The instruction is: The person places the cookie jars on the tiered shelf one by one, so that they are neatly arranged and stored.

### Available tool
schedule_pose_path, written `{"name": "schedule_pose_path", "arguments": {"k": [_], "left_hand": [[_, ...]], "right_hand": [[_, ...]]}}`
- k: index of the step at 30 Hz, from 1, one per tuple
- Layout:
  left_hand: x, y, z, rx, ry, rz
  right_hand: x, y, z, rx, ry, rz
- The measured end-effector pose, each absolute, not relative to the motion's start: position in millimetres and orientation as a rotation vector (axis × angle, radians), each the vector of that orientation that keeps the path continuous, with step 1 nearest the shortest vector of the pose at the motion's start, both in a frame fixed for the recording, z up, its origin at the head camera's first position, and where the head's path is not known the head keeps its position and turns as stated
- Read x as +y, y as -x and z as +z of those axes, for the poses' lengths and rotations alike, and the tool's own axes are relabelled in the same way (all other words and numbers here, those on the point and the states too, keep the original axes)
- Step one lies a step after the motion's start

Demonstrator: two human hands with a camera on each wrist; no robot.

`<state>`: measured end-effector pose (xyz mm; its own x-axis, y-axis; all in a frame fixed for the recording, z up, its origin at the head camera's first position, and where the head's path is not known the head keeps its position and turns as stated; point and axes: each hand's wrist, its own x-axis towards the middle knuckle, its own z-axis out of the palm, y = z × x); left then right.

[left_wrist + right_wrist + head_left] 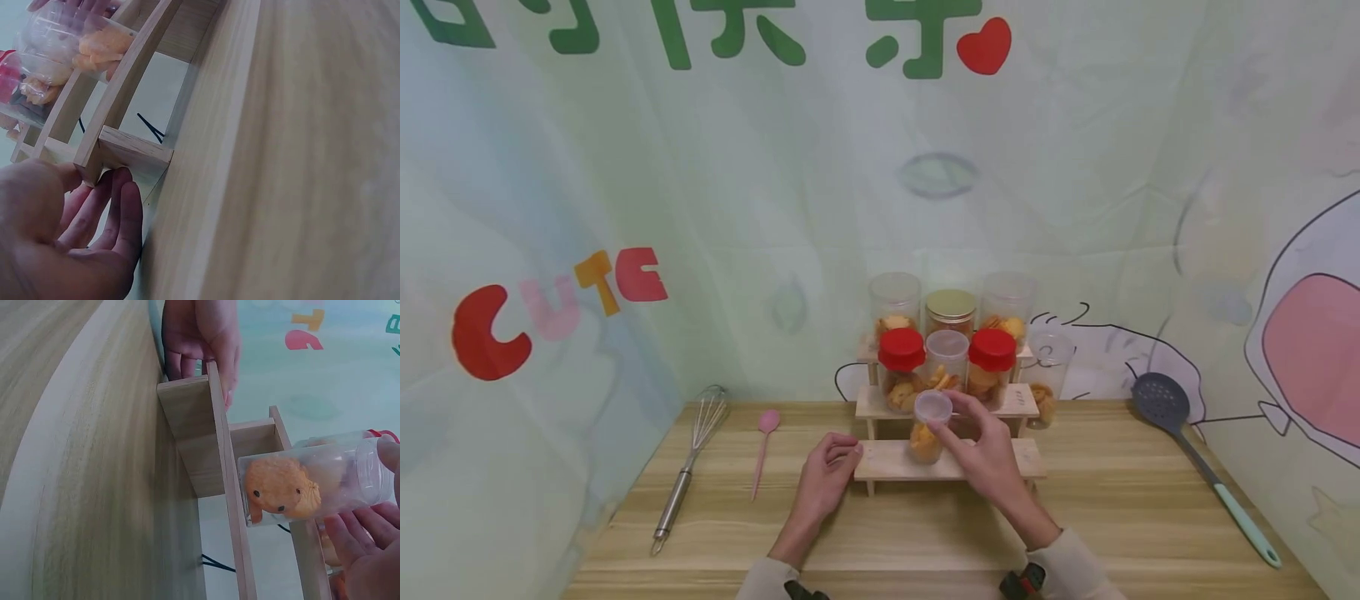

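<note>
My right hand (988, 454) grips a small clear plastic jar (925, 442) near its translucent lid (933, 407), thumb on one side and fingers on the other. Orange-brown cookies (278, 487) show inside it. The jar's base is right at the lowest step (880, 460) of a three-step wooden rack (228, 481), near the middle of that step. At the rack's left end, my left hand (826, 475) pinches the corner of the lowest step, thumb (67, 175) on top and fingers curled below.
Two red-lidded jars (902, 354) flank a clear-lidded jar (947, 346) on the middle step. A gold-lidded jar (951, 308) stands between clear jars on top. Another clear jar (1047, 383) is right of the rack. A whisk (688, 467), pink spoon (765, 446) and slotted turner (1180, 425) lie at the sides.
</note>
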<state>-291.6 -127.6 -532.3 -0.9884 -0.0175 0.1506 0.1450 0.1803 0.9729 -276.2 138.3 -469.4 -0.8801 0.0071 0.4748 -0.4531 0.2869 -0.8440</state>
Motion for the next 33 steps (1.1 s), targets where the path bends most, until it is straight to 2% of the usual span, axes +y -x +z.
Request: {"name": "schedule_pose_path", "arguments": {"k": [17,23,33], "left_hand": [[-126.8,292.3,-532.3,-2.302,0.137,-1.945],[-126.2,291.5,-532.0,-2.301,0.129,-1.975],[-127.9,291.5,-531.4,-2.308,0.121,-1.951]], "right_hand": [[135.8,275.6,-468.0,-2.197,-0.387,1.579],[148.0,275.9,-467.8,-2.137,-0.427,1.576],[176.5,275.3,-459.9,-2.076,-0.27,1.546]]}}
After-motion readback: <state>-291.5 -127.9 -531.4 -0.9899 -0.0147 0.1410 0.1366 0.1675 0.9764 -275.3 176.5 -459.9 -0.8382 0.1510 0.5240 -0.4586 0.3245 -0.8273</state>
